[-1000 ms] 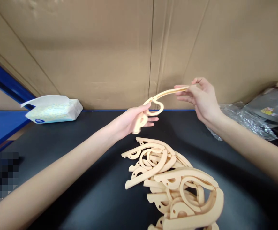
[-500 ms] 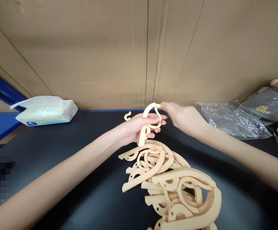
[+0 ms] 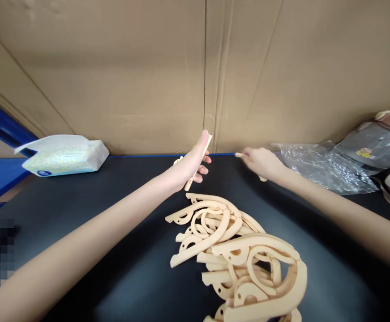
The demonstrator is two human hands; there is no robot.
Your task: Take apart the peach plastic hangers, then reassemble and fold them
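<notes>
My left hand (image 3: pixel 195 163) is closed round a beige plastic hanger piece (image 3: pixel 200 162), held edge-on and upright above the black table (image 3: pixel 90 232), near the cardboard wall. My right hand (image 3: pixel 261 162) is farther right at the table's back edge, fingers pinched on another small beige piece (image 3: pixel 240 155) whose shape I cannot make out. A small beige hook piece (image 3: pixel 177 159) lies on the table just left of my left hand. In front of both hands lies a pile of several beige curved hanger parts (image 3: pixel 238 255).
A pack of tissues (image 3: pixel 63 155) lies at the back left by a blue frame (image 3: pixel 0 125). Crumpled clear plastic bags (image 3: pixel 322 167) and packaged goods (image 3: pixel 379 143) sit at the back right. A cardboard wall (image 3: pixel 195 67) closes off the back.
The hanger was stretched between both hands, then folded together. Now my left hand has turned its piece upright and my right hand has drawn apart to the right, low by the table edge.
</notes>
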